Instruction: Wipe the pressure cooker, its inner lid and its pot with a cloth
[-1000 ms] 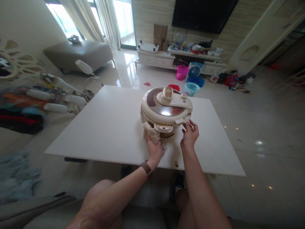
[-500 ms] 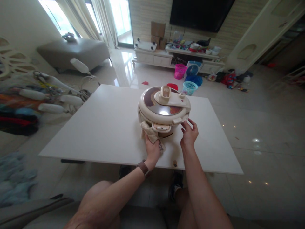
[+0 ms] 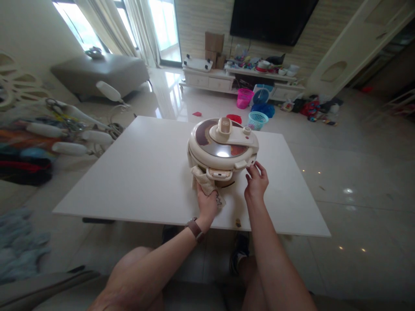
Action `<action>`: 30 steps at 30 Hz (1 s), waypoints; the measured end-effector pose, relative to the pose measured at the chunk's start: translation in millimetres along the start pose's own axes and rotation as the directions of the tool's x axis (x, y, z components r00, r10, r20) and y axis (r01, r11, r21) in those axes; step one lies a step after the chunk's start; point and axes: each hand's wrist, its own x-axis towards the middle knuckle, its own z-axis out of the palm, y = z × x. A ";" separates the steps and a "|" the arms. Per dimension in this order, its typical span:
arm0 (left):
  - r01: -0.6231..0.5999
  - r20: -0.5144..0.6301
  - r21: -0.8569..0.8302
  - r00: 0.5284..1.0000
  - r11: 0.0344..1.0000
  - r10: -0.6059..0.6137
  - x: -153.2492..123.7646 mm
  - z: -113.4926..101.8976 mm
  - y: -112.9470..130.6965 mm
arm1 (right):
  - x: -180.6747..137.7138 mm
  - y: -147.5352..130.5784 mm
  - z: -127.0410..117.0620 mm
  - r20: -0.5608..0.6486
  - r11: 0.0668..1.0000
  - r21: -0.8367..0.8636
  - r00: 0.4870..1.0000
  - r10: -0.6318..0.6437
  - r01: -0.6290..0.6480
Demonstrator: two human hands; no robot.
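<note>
Cooker between two hands on a smooth white table

The cooker is squat and rounded, cream-coloured, standing right of centre on the flat, sharp-cornered table. Its lid carries a glossy dark panel that throws back a bright patch of light; on top sit a blocky tan-fronted knob and a small round dial. A looped cream handle juts from the front.

The left hand grips a crumpled beige cloth against the cooker's lower front, just left of the handle; some fingers are hidden. A brown-strapped watch circles that wrist. The right hand reaches the front-right rim, fingers bent, thumb and forefinger close together; whether they pinch anything, I cannot tell.

Beyond the table stands a turquoise lattice basket, with a pink one behind.
</note>
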 end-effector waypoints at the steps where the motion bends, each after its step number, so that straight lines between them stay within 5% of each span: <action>1: 0.004 0.002 0.002 1.000 1.000 -0.004 0.1 0.1 -0.1 | -0.7 0.0 0.4 -0.004 1.000 -0.001 1.000 -0.003 0.003; 30: -0.018 -0.001 0.014 1.000 1.000 0.018 1.0 0.5 -2.8 | -6.3 -1.5 2.5 -0.015 1.000 -0.015 1.000 0.016 -0.016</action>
